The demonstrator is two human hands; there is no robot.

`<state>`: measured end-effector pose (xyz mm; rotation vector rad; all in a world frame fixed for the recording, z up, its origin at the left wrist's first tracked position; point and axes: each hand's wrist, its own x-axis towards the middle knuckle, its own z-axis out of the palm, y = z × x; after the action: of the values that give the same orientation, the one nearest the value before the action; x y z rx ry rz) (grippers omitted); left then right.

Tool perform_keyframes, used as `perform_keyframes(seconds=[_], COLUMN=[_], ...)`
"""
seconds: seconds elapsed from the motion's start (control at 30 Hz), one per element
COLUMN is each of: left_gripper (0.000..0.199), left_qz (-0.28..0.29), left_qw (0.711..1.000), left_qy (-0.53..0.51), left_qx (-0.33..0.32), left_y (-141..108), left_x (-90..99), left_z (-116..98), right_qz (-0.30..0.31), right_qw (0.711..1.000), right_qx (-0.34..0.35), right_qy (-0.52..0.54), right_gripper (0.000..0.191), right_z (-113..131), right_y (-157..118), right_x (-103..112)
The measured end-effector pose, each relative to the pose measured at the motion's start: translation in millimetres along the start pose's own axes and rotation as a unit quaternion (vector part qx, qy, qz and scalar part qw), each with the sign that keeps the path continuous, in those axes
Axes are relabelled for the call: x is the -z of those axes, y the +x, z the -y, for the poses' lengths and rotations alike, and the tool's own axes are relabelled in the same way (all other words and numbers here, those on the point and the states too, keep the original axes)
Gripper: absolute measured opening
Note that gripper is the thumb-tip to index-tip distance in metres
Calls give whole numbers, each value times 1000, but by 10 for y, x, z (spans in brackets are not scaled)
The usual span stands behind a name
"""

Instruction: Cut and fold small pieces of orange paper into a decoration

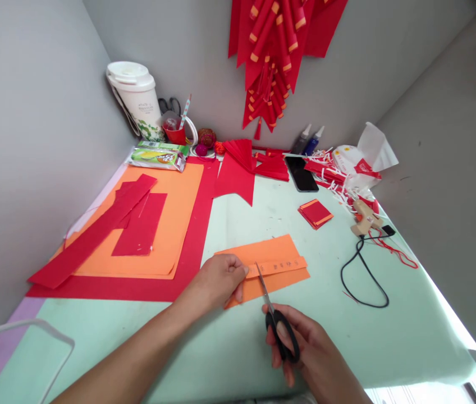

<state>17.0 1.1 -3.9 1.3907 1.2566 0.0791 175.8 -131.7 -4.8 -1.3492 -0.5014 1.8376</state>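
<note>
The left hand (216, 280) pinches the orange paper (269, 266) flat on the bench (238, 342) so it stays steady, while the right hand (305, 353) grips black scissors (278, 322) — blades open on the paper's near edge, beside the marked strip.

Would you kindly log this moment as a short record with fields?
Left hand: left hand pins the orange paper sheet to the table
Right hand: right hand holds black-handled scissors, blades at the sheet's folded strip
Left of work: red strips on a large orange sheet
Right of work: glue gun, black cord
Back: phone, white jug
</note>
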Motion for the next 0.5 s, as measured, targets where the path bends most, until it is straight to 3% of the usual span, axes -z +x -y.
perform_keyframes(seconds=[0.5], left_gripper=[26], left_qz=[-35], left_qw=[999], left_qy=[27], left_qx=[0], left_y=[-29], left_x=[75], left_z=[-43], right_qz=[-5], right_qw=[1000], right_qx=[-17], right_qy=[-14], right_gripper=[32], right_z=[32], right_y=[-24], right_x=[-6])
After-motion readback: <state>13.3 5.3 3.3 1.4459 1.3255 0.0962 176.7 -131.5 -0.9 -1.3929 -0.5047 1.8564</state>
